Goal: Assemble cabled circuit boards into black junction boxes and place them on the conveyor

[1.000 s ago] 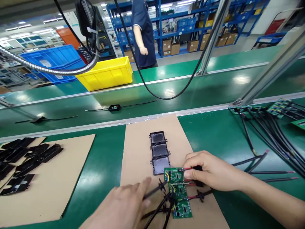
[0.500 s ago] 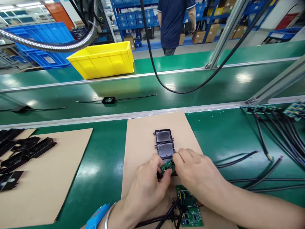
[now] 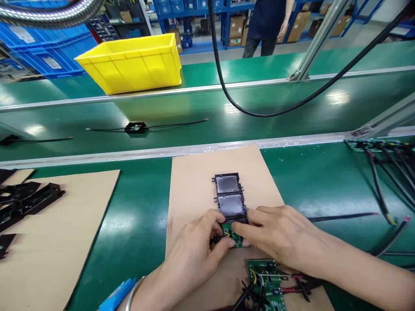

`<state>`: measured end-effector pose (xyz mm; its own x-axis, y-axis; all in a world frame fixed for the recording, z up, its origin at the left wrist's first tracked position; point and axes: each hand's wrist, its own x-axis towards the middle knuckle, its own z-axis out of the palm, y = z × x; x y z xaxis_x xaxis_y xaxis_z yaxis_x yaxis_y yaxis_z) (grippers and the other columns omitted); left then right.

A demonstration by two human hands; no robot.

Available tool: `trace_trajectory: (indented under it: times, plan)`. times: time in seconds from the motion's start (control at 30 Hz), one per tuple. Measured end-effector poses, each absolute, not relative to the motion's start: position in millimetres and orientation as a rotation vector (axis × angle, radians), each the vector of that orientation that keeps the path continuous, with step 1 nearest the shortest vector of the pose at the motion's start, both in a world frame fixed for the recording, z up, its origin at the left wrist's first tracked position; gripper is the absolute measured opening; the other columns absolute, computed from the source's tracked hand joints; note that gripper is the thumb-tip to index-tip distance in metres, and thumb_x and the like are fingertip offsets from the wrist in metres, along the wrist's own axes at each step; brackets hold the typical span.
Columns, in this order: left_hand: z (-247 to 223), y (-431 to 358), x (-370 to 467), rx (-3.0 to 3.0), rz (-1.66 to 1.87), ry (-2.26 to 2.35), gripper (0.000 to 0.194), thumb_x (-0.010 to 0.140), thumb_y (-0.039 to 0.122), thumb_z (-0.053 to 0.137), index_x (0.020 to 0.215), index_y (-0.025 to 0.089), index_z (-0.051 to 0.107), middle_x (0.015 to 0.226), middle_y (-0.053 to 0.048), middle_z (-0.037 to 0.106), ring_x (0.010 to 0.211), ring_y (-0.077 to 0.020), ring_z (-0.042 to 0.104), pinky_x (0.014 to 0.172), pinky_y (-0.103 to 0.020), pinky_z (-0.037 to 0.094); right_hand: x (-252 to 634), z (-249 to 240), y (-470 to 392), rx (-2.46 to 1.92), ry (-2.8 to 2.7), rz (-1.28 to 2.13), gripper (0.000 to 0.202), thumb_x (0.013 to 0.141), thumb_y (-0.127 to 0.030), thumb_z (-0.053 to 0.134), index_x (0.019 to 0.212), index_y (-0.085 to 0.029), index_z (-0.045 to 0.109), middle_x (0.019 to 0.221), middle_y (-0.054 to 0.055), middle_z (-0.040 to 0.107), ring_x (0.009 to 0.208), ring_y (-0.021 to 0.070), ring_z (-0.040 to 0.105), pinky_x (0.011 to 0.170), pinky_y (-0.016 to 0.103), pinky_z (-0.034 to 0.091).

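Note:
My left hand [image 3: 202,242] pinches the left side of a small green circuit board [image 3: 231,235] with a yellow wire. On its right side, my right hand [image 3: 275,229] has fingers pressed on the board. The board lies at the lowest black case, largely covered by my fingers. Two more black cases [image 3: 229,194] with grey inner surfaces lie above it in a column on a cardboard sheet [image 3: 191,181]. Nearer to me, larger green boards [image 3: 264,280] with black, red and yellow wires sit below my right hand.
At left, black cases [image 3: 39,201] lie on another cardboard [image 3: 87,207]. Wired boards [image 3: 372,146] and black cables are at right. A wired case [image 3: 135,127] rests on the green belt beyond a metal rail. A yellow bin [image 3: 132,65], hanging cable and a person [image 3: 267,21] are farther back.
The small board now lies flatter at the lowest case, and my right hand's fingers have spread over it. The view has shifted, and the person in the background appears farther right.

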<state>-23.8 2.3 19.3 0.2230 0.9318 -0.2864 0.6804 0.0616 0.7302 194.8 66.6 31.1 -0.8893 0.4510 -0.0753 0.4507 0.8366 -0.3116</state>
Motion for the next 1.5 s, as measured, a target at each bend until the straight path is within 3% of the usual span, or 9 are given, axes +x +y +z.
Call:
trace_trajectory:
  times: [0.17,0.37,0.57,0.7,0.83,0.93,1.07,1.2,1.5]
  plan:
    - [10,-4,-24,1.852,0.362,1.531,0.036,0.084,0.029,0.064,0.118,0.022,0.054,0.114,-0.009,0.055,0.088,-0.0237,0.06,0.074,-0.036,0.048,191,23,69,-0.709,-3.046,0.411,0.016,0.09,-0.015,0.054,0.103,-0.024,0.057,0.087,0.001,0.057,0.071,0.0182,0.052,0.056,0.032,0.023]
    - [3,-3,-29,1.922,0.3,1.494,0.04,0.086,0.028,0.062,0.124,0.021,0.052,0.11,-0.009,0.061,0.087,-0.0239,0.063,0.076,-0.038,0.052,191,17,72,-0.737,-3.04,0.337,0.023,0.091,-0.016,0.054,0.112,-0.026,0.054,0.08,-0.001,0.056,0.066,0.0179,0.053,0.055,0.033,0.023]
    - [-1,-2,-24,2.05,0.384,1.49,0.041,0.078,0.017,0.067,0.117,0.019,0.053,0.105,-0.007,0.063,0.088,-0.0245,0.066,0.075,-0.04,0.056,183,16,68,-0.749,-3.043,0.265,0.013,0.087,-0.017,0.06,0.096,-0.025,0.056,0.078,0.0,0.057,0.064,0.0187,0.051,0.056,0.034,0.023]
    - [-3,-2,-23,2.091,0.408,1.475,0.043,0.078,0.017,0.068,0.118,0.019,0.053,0.103,-0.008,0.065,0.086,-0.0245,0.068,0.073,-0.039,0.058,174,13,68,-0.736,-3.013,0.118,0.012,0.081,-0.019,0.066,0.086,-0.024,0.056,0.082,0.004,0.055,0.074,0.0223,0.05,0.06,0.034,0.026]
    - [3,2,-35,2.009,0.401,1.402,0.049,0.077,0.022,0.072,0.123,0.02,0.053,0.108,-0.008,0.067,0.093,-0.0247,0.067,0.08,-0.039,0.057,174,9,69,-0.738,-2.977,0.155,0.008,0.087,-0.025,0.062,0.084,-0.025,0.054,0.086,0.004,0.051,0.076,0.0224,0.046,0.062,0.033,0.027]
    - [13,7,-46,1.879,0.376,1.392,0.047,0.084,0.023,0.064,0.129,0.021,0.05,0.111,-0.007,0.07,0.098,-0.0219,0.068,0.084,-0.034,0.055,175,7,69,-0.737,-2.96,0.239,0.008,0.088,-0.022,0.061,0.085,-0.024,0.054,0.087,0.004,0.05,0.077,0.0214,0.045,0.062,0.033,0.027]
    - [26,16,-45,1.937,0.17,1.49,0.019,0.089,0.019,0.051,0.098,0.021,0.067,0.094,-0.004,0.074,0.085,-0.0209,0.069,0.074,-0.03,0.051,174,4,70,-0.716,-2.916,0.326,0.012,0.087,-0.013,0.061,0.084,-0.023,0.054,0.086,0.003,0.048,0.078,0.0204,0.044,0.06,0.031,0.026]
    - [35,20,-31,1.982,0.048,1.534,0.024,0.091,0.021,0.045,0.073,0.02,0.061,0.071,-0.001,0.068,0.063,-0.0164,0.061,0.058,-0.027,0.039,174,3,71,-0.735,-2.891,0.371,0.012,0.087,-0.015,0.063,0.081,-0.023,0.055,0.087,0.003,0.049,0.079,0.0209,0.045,0.061,0.032,0.027]
    - [28,25,-27,1.717,-0.123,1.592,0.034,0.094,0.029,0.036,0.064,0.019,0.048,0.059,0.001,0.055,0.057,-0.0145,0.05,0.056,-0.026,0.029,177,-3,73,-0.692,-2.852,0.38,0.011,0.086,-0.025,0.068,0.083,-0.022,0.058,0.084,0.002,0.051,0.082,0.0217,0.045,0.062,0.033,0.027]
